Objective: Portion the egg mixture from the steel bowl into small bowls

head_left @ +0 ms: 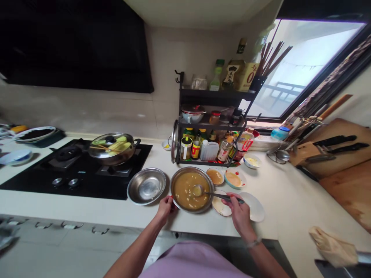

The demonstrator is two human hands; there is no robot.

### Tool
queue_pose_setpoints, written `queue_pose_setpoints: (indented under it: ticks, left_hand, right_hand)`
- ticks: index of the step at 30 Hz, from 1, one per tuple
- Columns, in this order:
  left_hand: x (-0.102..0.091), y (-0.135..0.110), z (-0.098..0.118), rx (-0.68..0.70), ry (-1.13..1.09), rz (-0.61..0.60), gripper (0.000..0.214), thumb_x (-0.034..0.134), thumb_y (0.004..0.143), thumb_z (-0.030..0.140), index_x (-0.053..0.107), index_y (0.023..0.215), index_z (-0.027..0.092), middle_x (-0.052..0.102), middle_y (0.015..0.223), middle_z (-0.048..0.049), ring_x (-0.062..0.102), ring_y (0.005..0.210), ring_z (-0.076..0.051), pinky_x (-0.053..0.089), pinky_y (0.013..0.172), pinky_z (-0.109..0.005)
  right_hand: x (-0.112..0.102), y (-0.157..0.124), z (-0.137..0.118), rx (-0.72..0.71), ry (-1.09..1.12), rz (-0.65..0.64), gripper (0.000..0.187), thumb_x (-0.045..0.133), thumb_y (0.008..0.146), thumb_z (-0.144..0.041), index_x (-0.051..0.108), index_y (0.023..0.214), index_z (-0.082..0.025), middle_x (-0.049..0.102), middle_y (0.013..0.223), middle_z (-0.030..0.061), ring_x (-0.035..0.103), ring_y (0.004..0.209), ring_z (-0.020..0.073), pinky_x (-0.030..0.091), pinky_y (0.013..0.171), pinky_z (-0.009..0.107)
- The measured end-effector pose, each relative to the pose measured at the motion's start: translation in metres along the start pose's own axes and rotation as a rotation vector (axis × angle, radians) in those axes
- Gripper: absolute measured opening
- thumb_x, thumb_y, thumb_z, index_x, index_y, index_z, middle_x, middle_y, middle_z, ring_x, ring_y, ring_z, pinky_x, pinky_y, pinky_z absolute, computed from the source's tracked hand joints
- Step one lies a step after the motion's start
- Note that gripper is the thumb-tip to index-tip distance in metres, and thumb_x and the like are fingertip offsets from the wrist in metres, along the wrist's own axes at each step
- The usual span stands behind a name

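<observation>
- The left hand point(165, 208) grips the near-left rim of a big bowl point(192, 211).
- The right hand point(240, 214) is closed around the handle of a ladle point(216, 195), its scoop dipped in the bowl.
- Between both sets of fingers, that bowl holds brown soup point(187, 185) with pale bits.
- Just beyond the right fingers, two small bowls point(214, 184) point(236, 187) contain brownish liquid.
- Beside the right fingers: a stained plate point(222, 209) under the ladle, a white plate point(257, 210) opposite.
- Left of the left fingers, a metal bowl point(147, 187) shows its bottom.
- Farther left, a lidded pan point(113, 159) holds green vegetables point(121, 145).
</observation>
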State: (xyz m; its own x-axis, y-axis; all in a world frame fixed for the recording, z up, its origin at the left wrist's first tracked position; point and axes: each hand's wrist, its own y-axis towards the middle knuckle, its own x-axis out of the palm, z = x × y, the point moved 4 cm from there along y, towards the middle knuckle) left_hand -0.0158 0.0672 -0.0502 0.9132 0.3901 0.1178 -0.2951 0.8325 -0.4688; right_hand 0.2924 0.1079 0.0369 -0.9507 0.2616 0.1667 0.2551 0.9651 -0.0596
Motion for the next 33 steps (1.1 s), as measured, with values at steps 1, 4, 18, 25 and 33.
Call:
queue_pose_setpoints:
  ticks: [1,4,18,25,33]
  left_hand:
    - [0.001,-0.001,0.001,0.003,0.008,0.029,0.044,0.064,0.059,0.059,0.048,0.066,0.019,0.051,0.046,0.0039,0.048,0.042,-0.010,0.034,0.044,-0.021]
    - [0.003,-0.004,0.004,0.019,0.047,0.105,0.042,0.063,0.061,0.058,0.049,0.068,0.019,0.049,0.048,0.0047,0.049,0.043,-0.011,0.036,0.046,-0.023]
    - [0.011,-0.012,0.015,-0.016,0.226,0.244,0.025,0.053,0.080,0.043,0.051,0.077,0.018,0.051,0.050,0.0034,0.051,0.042,-0.012,0.040,0.046,-0.023]
    - [0.010,-0.015,0.014,-0.010,0.201,0.232,0.027,0.055,0.079,0.045,0.050,0.078,0.019,0.051,0.051,0.0038,0.051,0.044,-0.010,0.041,0.049,-0.023]
    - [0.012,-0.016,0.013,0.021,0.166,0.220,0.034,0.057,0.074,0.052,0.049,0.075,0.019,0.048,0.053,0.0052,0.049,0.044,-0.010,0.041,0.050,-0.024]
  right_hand:
    - [-0.002,0.002,-0.001,-0.011,-0.003,-0.009,0.034,0.069,0.070,-0.048,0.064,0.084,-0.017,0.071,0.079,0.0044,0.068,0.061,0.0198,0.058,0.065,0.033]
    - [-0.009,0.008,-0.004,-0.034,-0.001,-0.041,0.033,0.066,0.072,-0.048,0.064,0.084,-0.017,0.071,0.078,0.0051,0.068,0.059,0.0204,0.059,0.065,0.035]
    - [-0.049,0.045,-0.007,-0.013,0.166,-0.048,0.020,0.066,0.071,-0.036,0.062,0.078,-0.018,0.069,0.069,0.0021,0.066,0.053,0.0186,0.057,0.056,0.032]
    - [-0.069,0.060,-0.031,-0.035,0.240,0.041,0.015,0.067,0.065,-0.028,0.062,0.072,-0.015,0.067,0.069,0.0011,0.066,0.054,0.0169,0.059,0.058,0.033]
    - [-0.115,0.087,-0.054,-0.175,0.217,0.178,0.020,0.070,0.064,-0.029,0.058,0.070,-0.014,0.063,0.070,0.0007,0.066,0.056,0.0160,0.061,0.059,0.035]
